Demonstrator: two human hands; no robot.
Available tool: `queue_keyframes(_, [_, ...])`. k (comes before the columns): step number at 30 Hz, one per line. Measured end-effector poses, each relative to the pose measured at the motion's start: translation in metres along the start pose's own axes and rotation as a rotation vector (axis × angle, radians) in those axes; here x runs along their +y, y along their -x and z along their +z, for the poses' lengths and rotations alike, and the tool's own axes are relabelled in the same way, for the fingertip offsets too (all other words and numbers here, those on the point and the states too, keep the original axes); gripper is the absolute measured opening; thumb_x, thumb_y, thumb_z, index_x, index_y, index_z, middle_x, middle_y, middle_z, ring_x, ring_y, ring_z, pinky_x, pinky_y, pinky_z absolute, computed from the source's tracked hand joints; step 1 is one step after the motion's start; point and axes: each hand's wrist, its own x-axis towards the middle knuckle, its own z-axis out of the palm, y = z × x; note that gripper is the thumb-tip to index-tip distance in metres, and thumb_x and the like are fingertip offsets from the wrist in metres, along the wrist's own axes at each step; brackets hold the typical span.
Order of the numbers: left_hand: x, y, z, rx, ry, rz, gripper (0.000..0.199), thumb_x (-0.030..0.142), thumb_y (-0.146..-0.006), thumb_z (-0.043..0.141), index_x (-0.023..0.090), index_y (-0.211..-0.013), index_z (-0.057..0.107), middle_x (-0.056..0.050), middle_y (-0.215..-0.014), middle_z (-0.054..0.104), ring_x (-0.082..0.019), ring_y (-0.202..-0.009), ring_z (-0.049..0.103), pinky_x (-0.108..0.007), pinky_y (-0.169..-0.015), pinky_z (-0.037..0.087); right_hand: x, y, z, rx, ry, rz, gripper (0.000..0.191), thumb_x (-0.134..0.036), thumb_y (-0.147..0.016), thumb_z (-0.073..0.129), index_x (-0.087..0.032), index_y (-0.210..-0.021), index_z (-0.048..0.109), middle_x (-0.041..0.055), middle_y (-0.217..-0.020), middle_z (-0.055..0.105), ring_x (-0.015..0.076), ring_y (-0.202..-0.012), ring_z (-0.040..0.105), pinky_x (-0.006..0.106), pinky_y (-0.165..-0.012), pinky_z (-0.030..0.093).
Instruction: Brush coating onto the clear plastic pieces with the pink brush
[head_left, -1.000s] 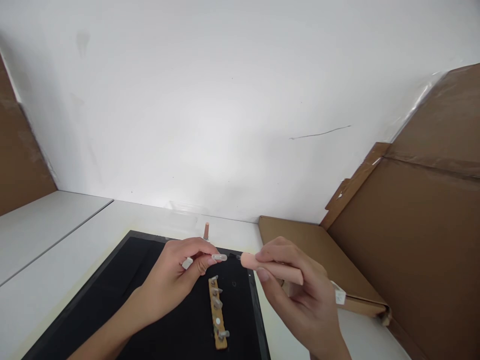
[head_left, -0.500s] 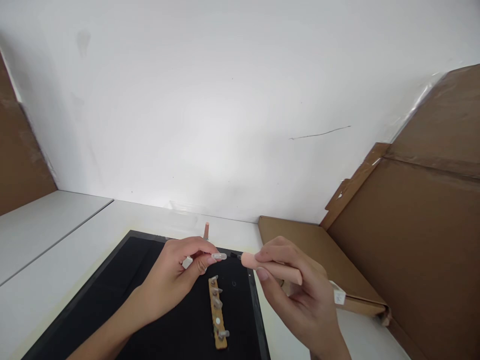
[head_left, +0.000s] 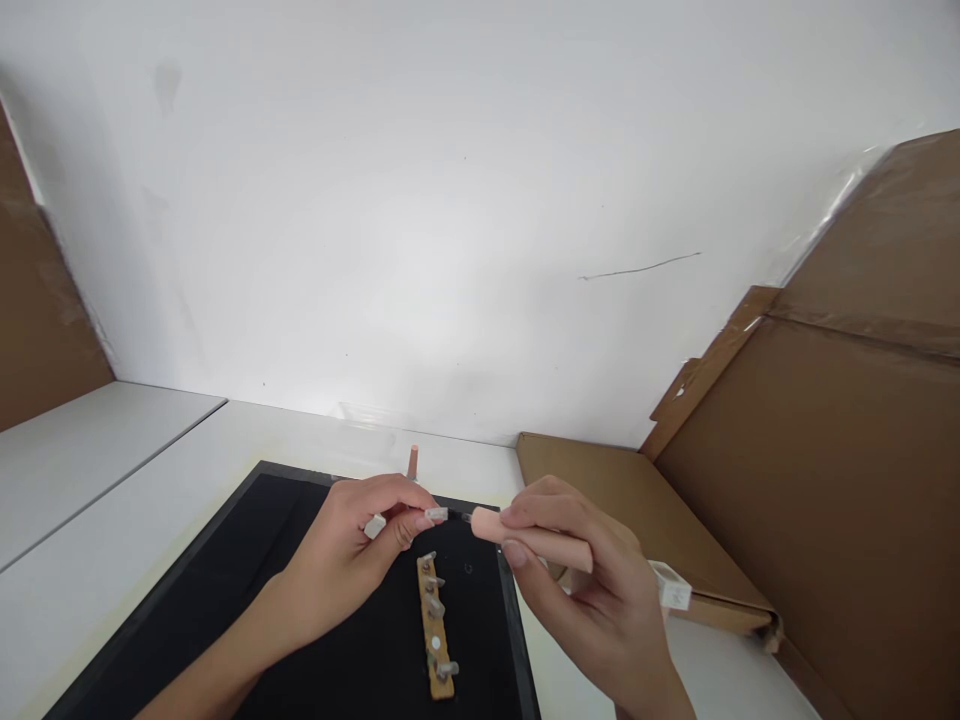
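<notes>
Between the thumb and index finger of my left hand is a small clear false nail, pinched at its left end. My right hand grips the pink handle of a nail polish brush like a pen. Its dark bristles point left and appear to touch the nail's right end. A small white piece shows behind my left fingers; what it belongs to is hidden. Below the brush, a wooden strip on the black mat carries several clear false nails standing up.
A pink-capped item stands behind my left hand, its lower part hidden. To the right lie a flat cardboard box and a small white container partly behind my right hand. Cardboard panels and a white wall enclose the table.
My right hand has moved slightly left with the brush, bringing the bristles onto the end of the false nail. My left hand has barely moved.
</notes>
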Motion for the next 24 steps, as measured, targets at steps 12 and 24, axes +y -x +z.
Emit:
queue_keyframes(12, [-0.0019,-0.0018,0.0012,-0.011,-0.005,-0.022,0.017,0.019,-0.091,0.052,0.016,-0.083,0.066,-0.001,-0.069,0.065,-0.012,-0.059,0.055,-0.02,-0.053,0.043,-0.0002,0.0007,0.0002,-0.024,-0.053,-0.009,0.021,-0.006,-0.08,0.059,-0.022,-0.095,0.061,0.0001,-0.071,0.063,0.0136,-0.06,0.058,0.024,-0.051,0.047])
queue_keyframes(24, [0.0007,-0.0019,-0.001,0.004,-0.026,0.011,0.016,0.019,-0.091,0.054,0.016,-0.081,0.066,-0.001,-0.069,0.066,-0.012,-0.06,0.057,-0.021,-0.056,0.044,-0.002,0.0011,-0.001,0.028,-0.012,-0.043,0.023,-0.005,-0.079,0.058,-0.023,-0.094,0.06,0.001,-0.068,0.063,0.0154,-0.056,0.058,0.026,-0.048,0.047])
